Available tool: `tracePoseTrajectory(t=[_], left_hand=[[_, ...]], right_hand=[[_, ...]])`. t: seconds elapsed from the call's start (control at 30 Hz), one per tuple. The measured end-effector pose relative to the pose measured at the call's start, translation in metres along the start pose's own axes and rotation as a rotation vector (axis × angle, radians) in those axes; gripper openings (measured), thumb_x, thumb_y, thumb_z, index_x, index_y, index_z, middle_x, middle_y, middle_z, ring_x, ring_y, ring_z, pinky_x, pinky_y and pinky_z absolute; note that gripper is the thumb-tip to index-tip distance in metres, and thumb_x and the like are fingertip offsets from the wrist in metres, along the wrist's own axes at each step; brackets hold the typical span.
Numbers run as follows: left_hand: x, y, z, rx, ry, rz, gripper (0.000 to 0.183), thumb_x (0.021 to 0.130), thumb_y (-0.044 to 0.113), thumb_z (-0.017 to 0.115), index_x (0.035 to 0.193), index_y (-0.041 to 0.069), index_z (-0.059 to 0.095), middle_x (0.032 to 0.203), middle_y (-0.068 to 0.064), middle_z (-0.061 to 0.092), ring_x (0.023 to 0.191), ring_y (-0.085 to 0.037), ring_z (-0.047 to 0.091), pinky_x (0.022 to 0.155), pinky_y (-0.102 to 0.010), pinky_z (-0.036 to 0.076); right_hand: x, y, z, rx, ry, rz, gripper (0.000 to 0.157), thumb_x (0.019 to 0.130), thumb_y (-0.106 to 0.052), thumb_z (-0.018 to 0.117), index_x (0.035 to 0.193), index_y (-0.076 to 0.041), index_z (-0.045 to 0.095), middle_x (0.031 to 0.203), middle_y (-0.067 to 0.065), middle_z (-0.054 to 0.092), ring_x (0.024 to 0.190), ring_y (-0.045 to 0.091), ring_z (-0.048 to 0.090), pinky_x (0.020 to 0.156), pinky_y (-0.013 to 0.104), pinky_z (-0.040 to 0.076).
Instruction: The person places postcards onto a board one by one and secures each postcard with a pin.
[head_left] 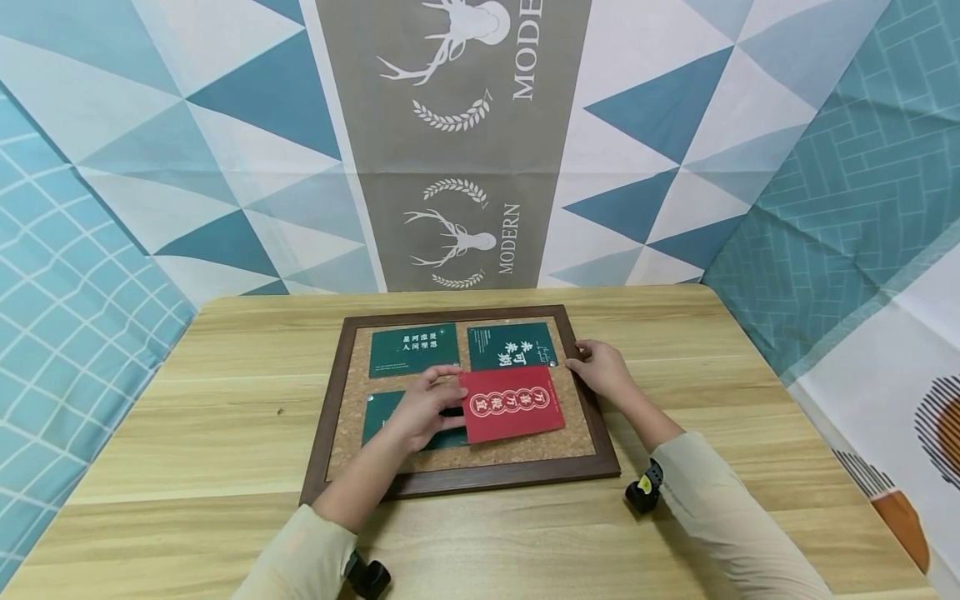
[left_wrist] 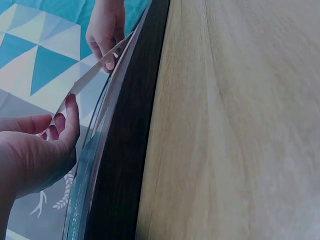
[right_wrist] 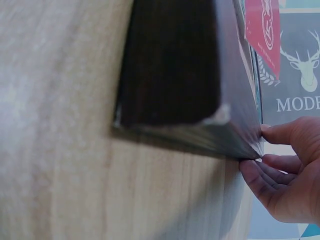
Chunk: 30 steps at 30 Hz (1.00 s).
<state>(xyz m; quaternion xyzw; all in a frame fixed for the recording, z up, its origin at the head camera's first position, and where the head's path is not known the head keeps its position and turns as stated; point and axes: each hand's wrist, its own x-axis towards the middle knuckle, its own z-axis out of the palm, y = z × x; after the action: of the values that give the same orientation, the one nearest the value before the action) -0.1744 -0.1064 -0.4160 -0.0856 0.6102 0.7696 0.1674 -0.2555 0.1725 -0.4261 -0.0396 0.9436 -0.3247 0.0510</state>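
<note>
My left hand [head_left: 429,410] pinches the left edge of a red card [head_left: 513,404] with white lettering. The card is held over the lower right part of a cork board [head_left: 480,465] with a dark brown frame. In the left wrist view, the card [left_wrist: 90,75] appears edge-on and raised from the board at the left hand [left_wrist: 37,150]. At the board's right side, my right hand [head_left: 606,371] grips the frame, its thumb on top and its fingers around the outer side. Green cards lie at the upper left [head_left: 414,350], upper right [head_left: 495,337] and lower left [head_left: 378,412], the last partly hidden by the left hand.
The board rests on a wooden table [head_left: 225,433]. A patterned cloth [head_left: 450,150] stands behind the table, and more cloth hangs at both sides. Small pins [head_left: 552,363] show at corners of the green cards.
</note>
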Motion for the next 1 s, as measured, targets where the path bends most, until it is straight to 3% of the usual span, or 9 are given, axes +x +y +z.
tracePoseTrajectory(t=[0.33, 0.67, 1.0], left_hand=[[0.007, -0.006, 0.010, 0.058, 0.038, 0.014, 0.042, 0.090, 0.000, 0.053, 0.131, 0.006, 0.044, 0.105, -0.012, 0.057, 0.087, -0.020, 0.060, 0.071, -0.039, 0.057], [0.009, -0.009, 0.017, 0.232, 0.123, 0.080, 0.037, 0.091, 0.002, 0.055, 0.127, 0.005, 0.049, 0.103, -0.014, 0.058, 0.073, -0.015, 0.057, 0.057, -0.029, 0.056], [0.009, -0.009, 0.020, 0.371, 0.159, 0.148, 0.032, 0.089, 0.005, 0.060, 0.120, 0.007, 0.054, 0.092, -0.010, 0.055, 0.066, -0.016, 0.056, 0.053, -0.030, 0.055]], right_hand=[[0.000, 0.000, 0.000, 0.011, -0.013, 0.011, 0.050, 0.093, -0.022, 0.058, 0.133, 0.006, 0.047, 0.121, 0.027, 0.058, 0.109, 0.037, 0.057, 0.084, 0.045, 0.051], [0.000, -0.001, -0.001, -0.004, -0.005, 0.007, 0.049, 0.092, -0.021, 0.058, 0.132, 0.006, 0.048, 0.120, 0.027, 0.058, 0.108, 0.037, 0.057, 0.085, 0.046, 0.050], [-0.001, -0.001, -0.001, -0.002, -0.009, 0.008, 0.050, 0.092, -0.022, 0.058, 0.132, 0.006, 0.047, 0.119, 0.026, 0.059, 0.107, 0.037, 0.057, 0.084, 0.045, 0.050]])
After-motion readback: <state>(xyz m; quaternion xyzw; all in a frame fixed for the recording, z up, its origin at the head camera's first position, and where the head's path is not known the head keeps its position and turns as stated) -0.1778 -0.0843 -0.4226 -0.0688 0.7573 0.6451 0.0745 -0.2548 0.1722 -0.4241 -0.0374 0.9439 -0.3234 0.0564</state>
